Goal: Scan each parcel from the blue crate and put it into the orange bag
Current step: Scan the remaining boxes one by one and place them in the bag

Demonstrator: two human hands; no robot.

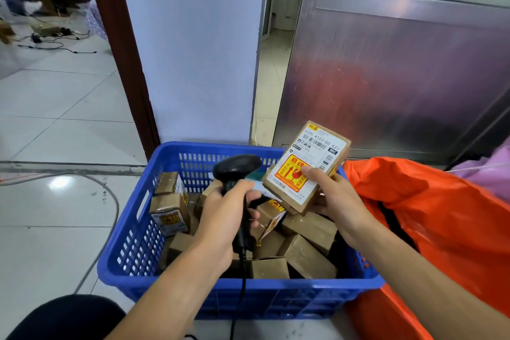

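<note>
A dark rounded shape [66, 317] fills the bottom-left corner; what it is cannot be told. Both bare forearms reach forward over the blue crate [248, 295], which stands on the tiled floor [55, 119].

The left hand [220, 212] grips the black scanner [236, 174] by its handle. Its fingers [252, 196] are curled tight round the grip, and the scanner's head points right, toward the parcel. The scanner's cord [242, 284] hangs down from the handle across the crate's front wall.

The right hand [336, 196] holds the parcel [306, 165], a flat brown carton, by its lower end. The thumb presses on the labelled face and the other fingers are curled behind it. The parcel is raised above the crate's right rear part and tilted, label side up. It carries a white shipping label with barcodes and a red-and-yellow fragile sticker. Scanner head and parcel are near each other but apart.

Inside the crate lie many brown taped boxes [306, 259], piled at odd angles.

The orange bag [441, 215] sits just right of the crate, touching its side, with its mouth gaping open. Pink cloth [491, 171] shows behind it.

Beyond the crate stand a pale wall [193, 50] and a metal door [386, 63]. A grey cable [110, 201] loops on the floor to the left.
</note>
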